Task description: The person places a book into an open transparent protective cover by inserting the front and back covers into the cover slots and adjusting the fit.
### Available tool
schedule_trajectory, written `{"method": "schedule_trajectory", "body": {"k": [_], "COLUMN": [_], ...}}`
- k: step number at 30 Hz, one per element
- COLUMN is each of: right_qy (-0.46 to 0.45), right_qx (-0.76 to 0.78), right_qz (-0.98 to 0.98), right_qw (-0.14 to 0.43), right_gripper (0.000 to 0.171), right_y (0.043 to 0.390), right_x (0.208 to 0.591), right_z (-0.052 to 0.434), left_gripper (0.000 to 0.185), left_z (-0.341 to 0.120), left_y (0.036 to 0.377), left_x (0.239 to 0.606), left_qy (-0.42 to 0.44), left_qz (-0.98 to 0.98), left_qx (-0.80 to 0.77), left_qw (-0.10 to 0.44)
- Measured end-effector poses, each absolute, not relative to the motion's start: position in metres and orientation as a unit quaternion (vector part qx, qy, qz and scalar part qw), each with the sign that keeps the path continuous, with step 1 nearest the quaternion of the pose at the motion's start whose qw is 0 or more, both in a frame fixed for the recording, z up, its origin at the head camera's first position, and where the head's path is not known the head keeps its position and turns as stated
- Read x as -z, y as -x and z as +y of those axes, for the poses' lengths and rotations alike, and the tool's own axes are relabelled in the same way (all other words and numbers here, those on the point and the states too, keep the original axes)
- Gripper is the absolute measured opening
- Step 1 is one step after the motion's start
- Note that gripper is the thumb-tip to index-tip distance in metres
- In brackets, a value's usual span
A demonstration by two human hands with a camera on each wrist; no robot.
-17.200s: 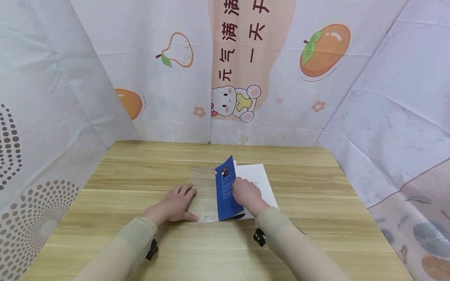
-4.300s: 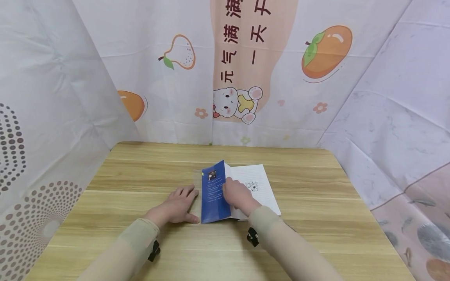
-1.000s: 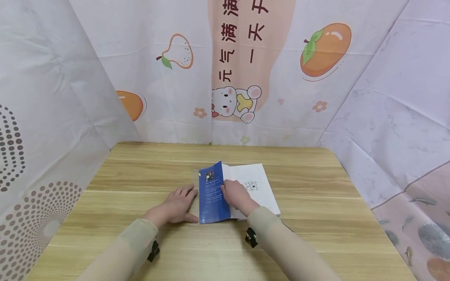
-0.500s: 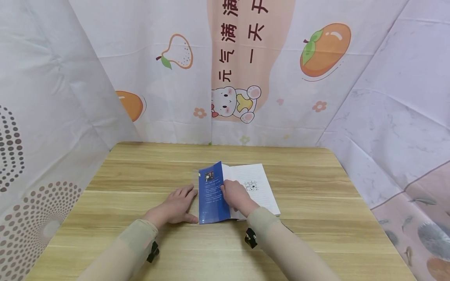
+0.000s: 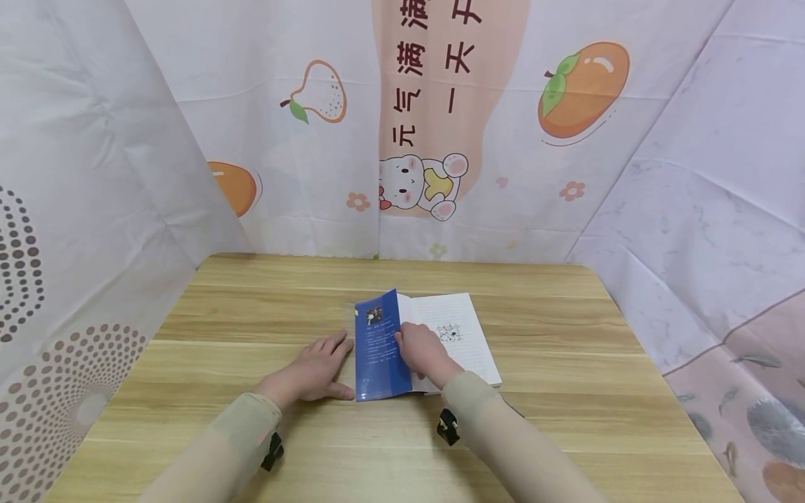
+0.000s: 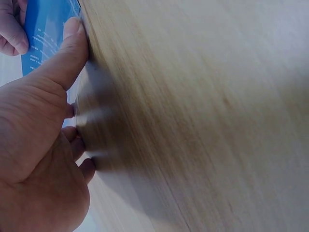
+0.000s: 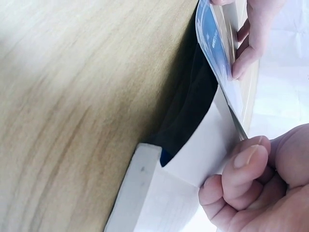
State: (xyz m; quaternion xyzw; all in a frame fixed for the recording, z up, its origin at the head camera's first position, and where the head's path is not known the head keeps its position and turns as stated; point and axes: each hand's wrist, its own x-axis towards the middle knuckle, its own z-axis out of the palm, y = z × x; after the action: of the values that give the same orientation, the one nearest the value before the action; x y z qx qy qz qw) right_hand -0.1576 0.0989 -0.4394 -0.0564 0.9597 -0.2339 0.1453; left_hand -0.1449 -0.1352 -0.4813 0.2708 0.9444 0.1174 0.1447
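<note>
Roughly mid-table [image 5: 239, 426]: open book [image 5: 462, 339] lying flat, spine running away from the person, blue cover [image 5: 376, 349] raised and leaning left off the white pages. Clear plastic sleeve [image 5: 352, 353] flat on the wood just left of the cover, long axis parallel w/ the spine; seems to wrap the cover's free edge, but too transparent in the head view to say how far. Right hand [image 5: 423, 351] on the inner face of the cover, near its upper part, fingers curled; right wrist view shows fingertips [image 7: 248, 162] bent against the white flap/page at the cover's edge, so pinching or pressing there, can't tell which exactly. Left hand [image 5: 314, 367] flat on the table, fingers straight and spread, pressing the sleeve down; thumb [image 6: 67, 53] stretched out to touch the cover's outer edge, per left wrist view. Key relation: cover sits directly btwn the two hands, left hand on the outer (sleeve) side, right hand on the inner (page) side, both touching it. Free edge of the cover lies closer to the left thumb; hinge/spine side closer to the right wrist. Any sliding of cover vs. sleeve would run left-right, across the long axis, not along it. Patterned cloth backdrop [image 5: 440, 126] behind, well apart from the work.
</note>
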Motion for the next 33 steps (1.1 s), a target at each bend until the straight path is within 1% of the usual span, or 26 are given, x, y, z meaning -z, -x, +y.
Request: {"method": "schedule_trajectory", "body": {"k": [10,18,33], "right_qy": [0.056,0.053,0.052], "right_qx": [0.233,0.235,0.239], "right_qz": [0.96,0.959,0.957], "right_qw": [0.147,0.148,0.153], "right_gripper": [0.028,0.028,0.028], "right_y": [0.158,0.159,0.159], "right_x": [0.443,0.444,0.444], "right_z": [0.098,0.098,0.094], "left_gripper": [0.104,0.105,0.104], "left_z": [-0.136,-0.136,-0.137], "left_y": [0.144,0.145,0.145], "left_x": [0.473,0.481,0.483], "left_qy": [-0.278,-0.272,-0.269], "left_qz": [0.94,0.945,0.946], "left_qx": [-0.115,-0.103,-0.108], "left_qw": [0.162,0.147,0.147]}}
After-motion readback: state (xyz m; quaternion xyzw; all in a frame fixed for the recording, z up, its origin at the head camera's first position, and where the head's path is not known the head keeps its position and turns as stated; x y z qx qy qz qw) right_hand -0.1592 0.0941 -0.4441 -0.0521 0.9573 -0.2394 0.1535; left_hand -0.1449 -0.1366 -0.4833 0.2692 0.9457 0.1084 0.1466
